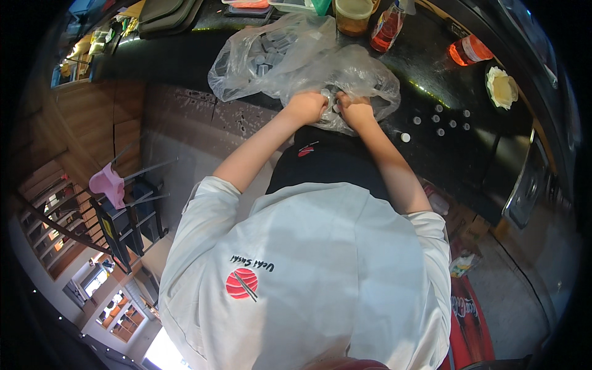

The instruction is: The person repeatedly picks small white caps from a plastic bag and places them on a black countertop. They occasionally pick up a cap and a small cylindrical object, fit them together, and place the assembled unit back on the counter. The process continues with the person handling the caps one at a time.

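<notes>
Hands (pixel 309 106) curled at clear bag (pixel 365 69), grip unclear; white shirt (pixel 314 246): black lettering (pixel 263 266), red emblem (pixel 240 285).

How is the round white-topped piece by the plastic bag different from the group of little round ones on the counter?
The white-topped piece looks larger than any of the little round pieces. Its top is bright white; theirs look greyer and darker-edged. It stands alone close to the plastic bag, while the seven little ones sit in a loose cluster farther right. Both have round tops and rest on the black counter, with neither hand touching them.

Two hands (pixel 308 107), two bags (pixel 372 73), two bottles (pixel 472 49)
</notes>
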`<state>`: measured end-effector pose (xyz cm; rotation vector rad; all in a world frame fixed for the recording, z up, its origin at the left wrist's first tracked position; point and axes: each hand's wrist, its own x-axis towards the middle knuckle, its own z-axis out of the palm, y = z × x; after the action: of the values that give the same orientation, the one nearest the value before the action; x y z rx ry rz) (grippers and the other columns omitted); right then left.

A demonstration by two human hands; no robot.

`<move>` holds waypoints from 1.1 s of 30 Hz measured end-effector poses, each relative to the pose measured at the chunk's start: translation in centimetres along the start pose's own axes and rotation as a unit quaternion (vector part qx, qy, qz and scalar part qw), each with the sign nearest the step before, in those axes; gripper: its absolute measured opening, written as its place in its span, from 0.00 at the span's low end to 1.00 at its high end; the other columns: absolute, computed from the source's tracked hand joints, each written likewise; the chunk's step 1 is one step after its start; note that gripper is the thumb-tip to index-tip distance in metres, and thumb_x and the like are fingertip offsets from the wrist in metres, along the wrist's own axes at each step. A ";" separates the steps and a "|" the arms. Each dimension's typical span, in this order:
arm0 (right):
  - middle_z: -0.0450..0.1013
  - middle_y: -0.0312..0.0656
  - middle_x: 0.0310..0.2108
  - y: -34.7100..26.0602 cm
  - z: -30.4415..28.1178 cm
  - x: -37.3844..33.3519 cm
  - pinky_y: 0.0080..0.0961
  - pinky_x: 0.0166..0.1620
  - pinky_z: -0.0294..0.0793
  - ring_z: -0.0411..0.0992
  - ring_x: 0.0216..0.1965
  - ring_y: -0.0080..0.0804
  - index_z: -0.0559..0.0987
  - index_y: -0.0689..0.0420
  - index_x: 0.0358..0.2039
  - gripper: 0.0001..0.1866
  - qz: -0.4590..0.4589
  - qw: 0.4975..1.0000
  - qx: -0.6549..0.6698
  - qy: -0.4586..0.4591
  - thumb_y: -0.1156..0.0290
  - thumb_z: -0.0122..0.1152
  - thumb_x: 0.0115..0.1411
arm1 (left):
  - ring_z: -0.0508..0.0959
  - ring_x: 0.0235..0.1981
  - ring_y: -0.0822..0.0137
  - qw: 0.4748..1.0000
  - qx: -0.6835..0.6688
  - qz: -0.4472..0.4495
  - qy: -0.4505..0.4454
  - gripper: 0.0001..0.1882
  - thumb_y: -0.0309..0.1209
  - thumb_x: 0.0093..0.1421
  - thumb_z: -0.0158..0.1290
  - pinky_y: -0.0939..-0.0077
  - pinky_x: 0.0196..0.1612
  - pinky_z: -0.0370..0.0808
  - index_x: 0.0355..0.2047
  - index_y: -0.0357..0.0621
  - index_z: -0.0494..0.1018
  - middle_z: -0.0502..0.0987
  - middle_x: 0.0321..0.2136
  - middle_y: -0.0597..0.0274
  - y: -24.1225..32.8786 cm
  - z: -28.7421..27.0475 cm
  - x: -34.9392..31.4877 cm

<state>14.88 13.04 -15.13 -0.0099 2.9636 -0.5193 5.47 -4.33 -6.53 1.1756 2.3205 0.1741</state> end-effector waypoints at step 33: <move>0.80 0.51 0.35 10.1 -11.4 -14.2 0.32 0.38 0.79 0.80 0.32 0.43 0.83 0.63 0.39 0.11 0.201 0.913 0.229 0.271 0.79 0.69 0.54 | 0.80 0.38 0.53 0.980 -0.043 0.122 0.151 0.14 0.39 0.53 0.66 0.57 0.40 0.76 0.33 0.45 0.77 0.78 0.33 0.59 2.0 0.3 2.4</move>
<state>27.67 26.81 -6.07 0.9064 3.0998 -1.3074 5.87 -1.23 -7.03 1.4719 2.3846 0.5711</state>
